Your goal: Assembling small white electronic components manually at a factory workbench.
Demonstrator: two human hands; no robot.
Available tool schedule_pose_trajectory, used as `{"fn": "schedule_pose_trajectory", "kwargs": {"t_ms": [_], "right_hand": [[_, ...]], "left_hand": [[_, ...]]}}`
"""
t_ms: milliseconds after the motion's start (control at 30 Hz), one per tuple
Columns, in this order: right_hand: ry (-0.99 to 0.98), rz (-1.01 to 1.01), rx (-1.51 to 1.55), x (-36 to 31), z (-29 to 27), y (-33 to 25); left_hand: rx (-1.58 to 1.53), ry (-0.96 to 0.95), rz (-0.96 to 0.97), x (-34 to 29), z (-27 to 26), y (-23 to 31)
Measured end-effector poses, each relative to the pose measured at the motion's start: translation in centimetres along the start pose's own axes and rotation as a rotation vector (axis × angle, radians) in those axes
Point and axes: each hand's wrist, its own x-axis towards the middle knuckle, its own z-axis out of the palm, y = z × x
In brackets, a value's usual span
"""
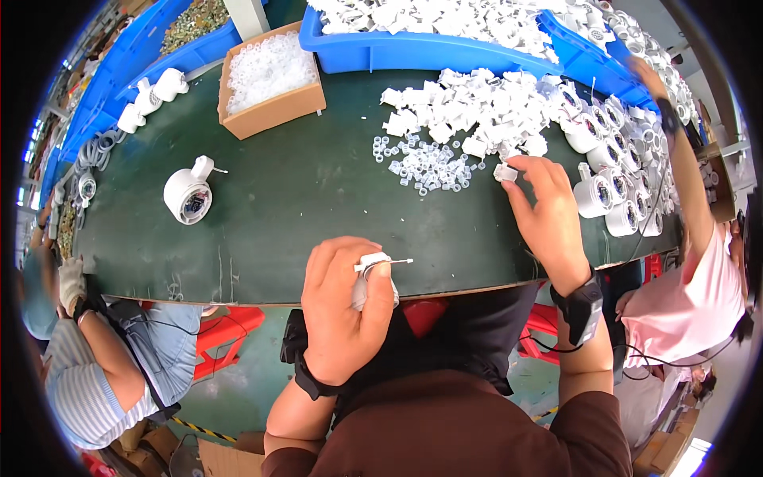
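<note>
Gripping white housing point(371, 261) in closed left hand point(342, 310), at near edge of dark green table point(270, 230). Could fall past edge if grip loosens. Could bend or snag thin lead point(409, 261), sticking out unguarded to the right. Pinching small white block point(504, 172) between thumb and fingertips of right hand point(547, 215), just beside block pile point(477, 111); can't tell if lifted off table. Could flip loose: little contact, slick-looking plastic. Could also scatter clear rings point(433, 167) with a stray knuckle: short, round, loose. Block shapes boxy and angular, in hard white plastic. Farther out: rounded spare housing point(184, 196) with dark-centred open face, brown cardboard box point(274, 118), smooth blue bin point(429, 56), crowded cup-shaped housings point(592, 196) at right, easily toppled if bumped.
</note>
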Motion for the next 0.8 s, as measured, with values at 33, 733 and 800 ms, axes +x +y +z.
{"fn": "schedule_pose_trajectory", "kwargs": {"t_ms": [33,733,800], "right_hand": [[-0.025,-0.028,-0.025,0.0,0.0,0.2],[-0.312,0.11,1.049,-3.0,3.2,-9.7],[-0.351,0.164,1.0,-3.0,3.2,-9.6]], "left_hand": [[0.002,0.002,0.001,0.0,0.0,0.0],[-0.124,-0.007,0.03,0.0,0.4,0.3],[-0.146,-0.004,0.02,0.0,0.3,0.4]]}}
